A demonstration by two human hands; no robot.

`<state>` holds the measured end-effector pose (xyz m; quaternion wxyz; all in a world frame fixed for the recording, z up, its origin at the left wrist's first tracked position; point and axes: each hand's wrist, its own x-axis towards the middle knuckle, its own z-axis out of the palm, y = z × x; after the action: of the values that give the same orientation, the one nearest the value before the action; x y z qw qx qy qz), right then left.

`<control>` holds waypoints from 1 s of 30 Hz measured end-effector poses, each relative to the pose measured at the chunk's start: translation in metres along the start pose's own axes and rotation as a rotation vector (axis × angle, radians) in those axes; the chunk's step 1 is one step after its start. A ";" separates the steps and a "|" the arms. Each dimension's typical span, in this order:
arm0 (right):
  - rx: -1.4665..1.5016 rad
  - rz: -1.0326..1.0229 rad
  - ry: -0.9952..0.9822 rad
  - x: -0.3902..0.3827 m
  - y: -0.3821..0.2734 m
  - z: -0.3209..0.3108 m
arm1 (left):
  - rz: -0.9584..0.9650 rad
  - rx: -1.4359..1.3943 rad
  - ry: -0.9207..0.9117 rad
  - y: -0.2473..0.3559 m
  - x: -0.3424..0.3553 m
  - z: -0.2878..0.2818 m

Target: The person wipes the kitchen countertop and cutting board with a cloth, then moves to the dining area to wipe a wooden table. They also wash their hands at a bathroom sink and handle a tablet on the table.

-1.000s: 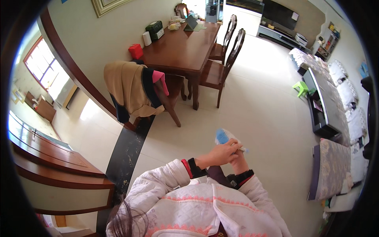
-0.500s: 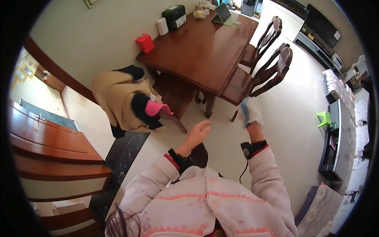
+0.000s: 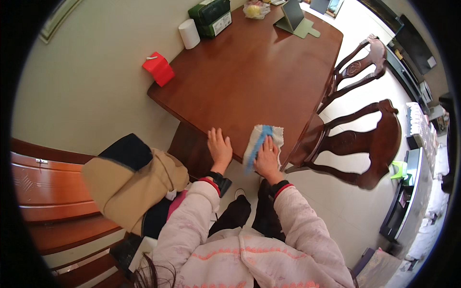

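Note:
My right hand (image 3: 267,157) presses a white cloth with a blue stripe (image 3: 265,131) onto the near edge of a dark brown wooden table (image 3: 240,72). The fingers lie over the cloth and hold it against the tabletop; the cloth's underside is hidden. To its left, my left hand (image 3: 220,150) is open and holds nothing, its spread fingertips at the table's near edge.
Along the table's left side are a red box (image 3: 160,70), a white paper roll (image 3: 189,34) and a dark green case (image 3: 210,19). A tablet on a stand (image 3: 291,17) is farther back. Wooden chairs (image 3: 355,144) line the right. A tan coat (image 3: 139,180) hangs at the left.
I have moved closer to the table. My right hand has brought the cloth from the air beside the chair down onto the tabletop, and my left hand has reached forward to the edge.

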<state>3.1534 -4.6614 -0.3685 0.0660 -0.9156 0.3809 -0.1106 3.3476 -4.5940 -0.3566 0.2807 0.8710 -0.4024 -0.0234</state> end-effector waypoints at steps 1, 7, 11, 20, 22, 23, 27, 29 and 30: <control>0.048 0.064 -0.055 0.019 0.014 -0.005 | -0.002 0.074 0.025 -0.008 0.009 0.004; -0.175 0.301 -0.007 0.141 0.170 -0.033 | -0.056 0.298 0.032 -0.006 0.054 0.016; -0.258 0.330 0.056 0.229 0.249 -0.020 | -0.069 0.283 -0.019 -0.002 0.050 0.014; -0.128 -0.113 0.041 0.356 0.194 0.010 | -0.070 0.303 -0.063 0.003 0.048 0.006; -0.002 -0.304 0.054 0.308 0.139 0.007 | -0.119 0.305 -0.072 0.007 0.050 0.007; 0.045 -0.385 0.019 0.279 0.115 0.001 | -0.168 0.301 -0.077 0.009 0.051 0.010; 0.194 -0.643 -0.267 0.184 0.096 -0.031 | -0.266 0.364 -0.046 0.020 0.053 0.019; 0.165 -0.741 -0.325 0.183 0.137 -0.038 | -0.249 0.377 -0.012 0.025 0.054 0.020; 0.127 -0.780 -0.334 0.192 0.168 -0.040 | -0.242 0.377 -0.029 0.026 0.054 0.019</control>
<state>3.1605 -4.9173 -0.3346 0.1362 -0.9905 -0.0171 -0.0009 3.3611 -4.6550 -0.3491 0.1020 0.9496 -0.2963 0.0064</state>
